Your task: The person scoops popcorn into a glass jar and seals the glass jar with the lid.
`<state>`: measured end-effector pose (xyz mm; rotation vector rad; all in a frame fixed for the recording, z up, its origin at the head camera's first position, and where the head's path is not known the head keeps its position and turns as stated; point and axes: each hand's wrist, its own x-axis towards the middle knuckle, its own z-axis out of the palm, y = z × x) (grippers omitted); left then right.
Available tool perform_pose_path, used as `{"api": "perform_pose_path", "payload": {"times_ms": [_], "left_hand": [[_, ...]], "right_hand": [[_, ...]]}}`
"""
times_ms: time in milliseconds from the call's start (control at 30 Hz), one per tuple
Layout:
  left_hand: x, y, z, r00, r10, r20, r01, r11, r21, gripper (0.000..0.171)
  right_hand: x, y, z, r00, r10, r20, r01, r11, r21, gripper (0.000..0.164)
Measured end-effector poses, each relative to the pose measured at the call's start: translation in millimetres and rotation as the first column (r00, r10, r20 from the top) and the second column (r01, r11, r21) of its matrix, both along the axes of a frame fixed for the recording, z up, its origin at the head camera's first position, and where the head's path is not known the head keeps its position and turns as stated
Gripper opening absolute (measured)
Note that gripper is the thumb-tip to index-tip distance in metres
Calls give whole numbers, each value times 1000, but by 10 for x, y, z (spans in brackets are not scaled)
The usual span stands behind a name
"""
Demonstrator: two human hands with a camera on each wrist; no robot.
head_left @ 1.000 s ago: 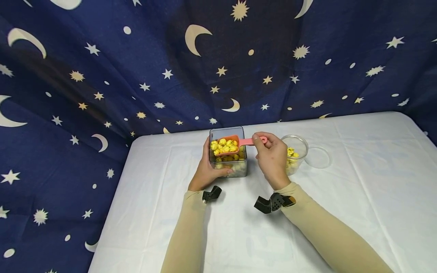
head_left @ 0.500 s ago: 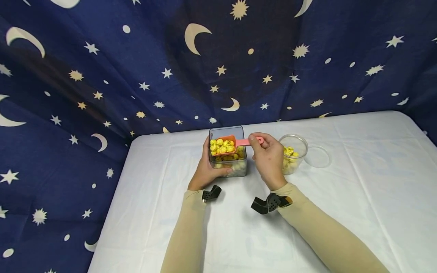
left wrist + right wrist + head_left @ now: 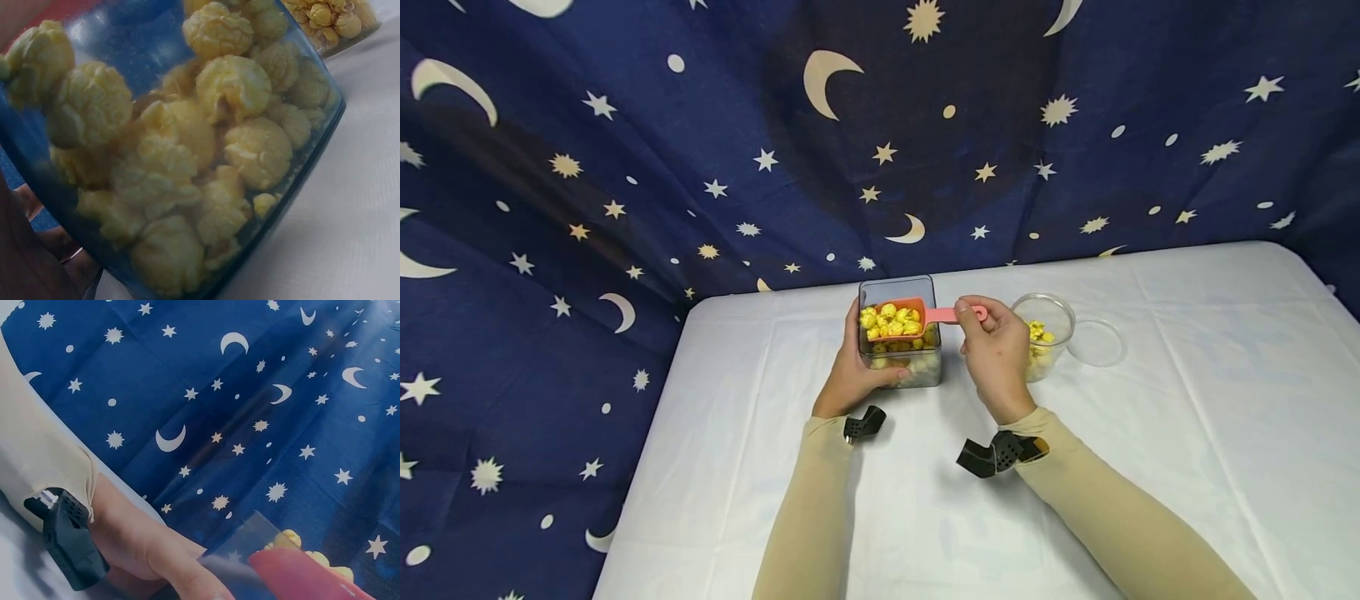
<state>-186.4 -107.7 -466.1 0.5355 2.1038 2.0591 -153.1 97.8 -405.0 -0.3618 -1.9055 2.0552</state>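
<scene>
Faced a navy curtain (image 3: 715,108) printed with pale moons and stars, across a table (image 3: 925,500) covered in white cloth. Pinched the pink scoop (image 3: 932,315) near the looped end of its handle, between thumb and fingers of the right hand (image 3: 997,354). Pointed its bowl, heaped with yellow popcorn (image 3: 891,321), toward nine o'clock, over the mouth of a clear square container (image 3: 897,291); could not make out any contact with the rim. Clasped that container from its eight o'clock side in the left hand (image 3: 853,377), with the thumb across the front wall. Saw more popcorn through the clear wall in the left wrist view. Had a clear round tub (image 3: 1049,307), partly filled with similar popcorn, between two and three o'clock from the right hand. Found a clear disc (image 3: 1097,343) flat on the cloth at three o'clock from the tub. Wore a beige sleeve (image 3: 1120,492) on each arm.
</scene>
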Motion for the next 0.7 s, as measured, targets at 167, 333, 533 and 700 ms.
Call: {"api": "perform_pose_path", "payload": {"times_ms": [167, 333, 533, 700], "left_hand": [[7, -2, -5, 1000, -3, 0, 3, 1000, 13, 127], [19, 2, 8, 1000, 6, 0, -6, 1000, -4, 127], [20, 10, 21, 1000, 10, -8, -10, 1000, -25, 127], [17, 15, 16, 1000, 5, -9, -5, 1000, -11, 127]], "right_hand": [[26, 4, -36, 1000, -23, -18, 23, 1000, 7, 20], [49, 17, -47, 999, -29, -31, 30, 999, 13, 20], [67, 42, -41, 998, -37, -43, 37, 999, -2, 19], [65, 37, -48, 999, -17, -43, 16, 1000, -11, 20]]}}
